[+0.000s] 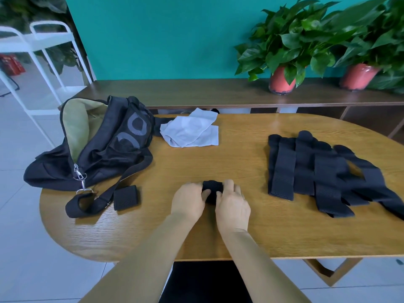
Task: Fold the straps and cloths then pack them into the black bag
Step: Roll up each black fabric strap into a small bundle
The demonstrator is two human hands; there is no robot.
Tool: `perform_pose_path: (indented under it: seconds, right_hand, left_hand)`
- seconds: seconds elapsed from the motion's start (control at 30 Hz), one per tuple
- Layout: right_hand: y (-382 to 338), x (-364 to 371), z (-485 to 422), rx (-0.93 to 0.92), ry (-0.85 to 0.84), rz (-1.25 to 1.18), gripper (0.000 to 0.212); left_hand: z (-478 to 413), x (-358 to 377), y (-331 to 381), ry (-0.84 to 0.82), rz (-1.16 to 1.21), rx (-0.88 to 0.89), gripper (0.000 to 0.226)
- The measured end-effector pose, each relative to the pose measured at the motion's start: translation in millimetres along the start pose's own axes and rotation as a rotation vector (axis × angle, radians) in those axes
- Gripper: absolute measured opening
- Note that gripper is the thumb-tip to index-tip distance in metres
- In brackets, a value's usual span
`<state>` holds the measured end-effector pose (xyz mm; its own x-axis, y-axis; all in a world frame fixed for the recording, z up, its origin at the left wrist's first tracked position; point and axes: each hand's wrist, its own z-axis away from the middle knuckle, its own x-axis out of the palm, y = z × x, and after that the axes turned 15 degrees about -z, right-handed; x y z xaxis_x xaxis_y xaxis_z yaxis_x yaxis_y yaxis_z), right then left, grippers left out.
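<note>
— Where do we stand, reading from the left?

— At the left end of the table (218, 241) our black bag (105, 149) lies slumped on its side, zip open and tan lining showing. We see nothing packed in it, though most of its inside is hidden from us.

— And just in front of it?

— One folded strap (125, 197), a neat small block, lies touching the bag's shoulder strap (129, 178). We count that one as folded but not packed.

— The cloths?

— The white cloths (190, 132) sit at the far edge, just right of the bag. They are loosely heaped and overlapping, and as far as we can judge they are not folded.

— Then our hands.

— They are in the middle, near the front edge. Our left hand (189, 202) and right hand (232, 206) both have their fingers curled round a second strap (213, 188). It is bunched into a short roll between them on the tabletop. Only its top shows, so we cannot tell how tidy the fold is. We judge it nearly finished.

— And on the right?

— There is the strap pile (317, 171), several long black straps laid flat side by side. Some overlap, and all are well apart from the bag. None is folded, so we reckon most of the folding and all of the packing lie ahead of us.
</note>
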<state>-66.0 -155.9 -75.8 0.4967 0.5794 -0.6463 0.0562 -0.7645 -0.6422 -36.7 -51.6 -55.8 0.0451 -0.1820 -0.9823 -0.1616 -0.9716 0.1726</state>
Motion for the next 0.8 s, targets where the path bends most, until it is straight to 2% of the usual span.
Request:
perform_pose_path:
  seconds: [0.13,0.2,0.3,0.4,0.63,0.73,0.8]
  right_hand:
    - [0,-2,0,-0.107,-0.046,0.119,0.033]
    - [0,-3,0,-0.107,-0.069,0.131,0.034]
    - [-1,-5,2,-0.102,-0.098,0.138,0.032]
    - [1,-5,4,-0.117,-0.115,0.111,0.023]
    - [-2,-7,4,-0.115,-0.267,0.191,0.01]
    - [-11,-7,3,-0.186,-0.322,0.219,0.021]
    - [-23,-1,2,-0.242,-0.419,0.203,0.031]
  left_hand:
    - [1,0,1,0.005,0.011,-0.01,0.025]
    - [3,0,-1,0.01,0.06,-0.004,0.044]
    - [10,4,-7,0.052,0.102,0.108,0.045]
    - [16,8,-13,0.034,-0.051,0.256,0.049]
    - [21,-6,-14,0.081,-0.367,0.27,0.058]
    - [28,-12,-29,0.119,-0.457,0.247,0.054]
    - [34,-17,-44,0.115,-0.522,0.212,0.05]
